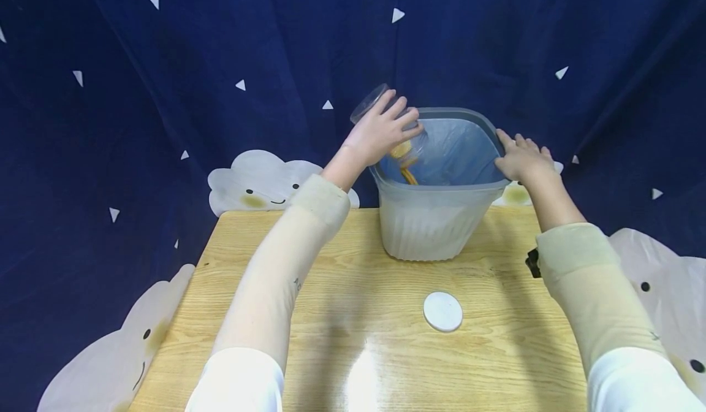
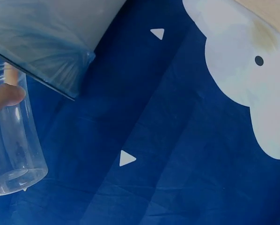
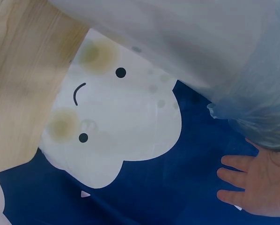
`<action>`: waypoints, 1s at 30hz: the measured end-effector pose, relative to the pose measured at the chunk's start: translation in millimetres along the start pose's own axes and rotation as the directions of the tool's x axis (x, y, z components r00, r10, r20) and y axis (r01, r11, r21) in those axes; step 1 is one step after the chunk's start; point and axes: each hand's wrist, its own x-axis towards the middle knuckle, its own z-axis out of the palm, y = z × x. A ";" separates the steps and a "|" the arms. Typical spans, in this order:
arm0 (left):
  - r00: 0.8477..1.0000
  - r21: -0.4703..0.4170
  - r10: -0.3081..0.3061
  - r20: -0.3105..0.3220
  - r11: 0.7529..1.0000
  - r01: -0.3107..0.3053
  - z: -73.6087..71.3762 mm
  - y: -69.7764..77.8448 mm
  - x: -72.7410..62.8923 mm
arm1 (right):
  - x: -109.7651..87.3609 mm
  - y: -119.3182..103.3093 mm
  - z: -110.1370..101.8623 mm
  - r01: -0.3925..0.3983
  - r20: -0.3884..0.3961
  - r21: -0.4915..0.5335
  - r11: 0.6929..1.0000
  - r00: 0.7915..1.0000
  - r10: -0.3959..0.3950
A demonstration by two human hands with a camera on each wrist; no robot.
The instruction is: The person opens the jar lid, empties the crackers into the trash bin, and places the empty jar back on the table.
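My left hand (image 1: pixel 380 129) grips a clear plastic jar (image 2: pixel 18 140), tilted with its mouth down over the near-left part of the bin. Yellow-orange contents (image 1: pixel 407 170) are coming out of the jar mouth into the bin. The bin (image 1: pixel 430 222) is translucent white with a grey rim and a blue bag lining it. At the bin's right rim rests my right hand (image 1: pixel 524 157); the right wrist view shows its fingers (image 3: pixel 236 178) straight and spread outside the bin. On the table in front of the bin lies a round white lid (image 1: pixel 443 311).
The bin stands at the far edge of a light wooden table (image 1: pixel 248 314). Behind and around it hangs a dark blue curtain (image 1: pixel 276 44) with white triangles and smiling clouds.
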 end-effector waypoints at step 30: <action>0.996 -0.124 -0.087 -0.012 0.989 0.085 6.5 1.0 -10.5 | 0.4 -1.2 0.2 -0.001 0.008 0.003 1.000 1.000 0.001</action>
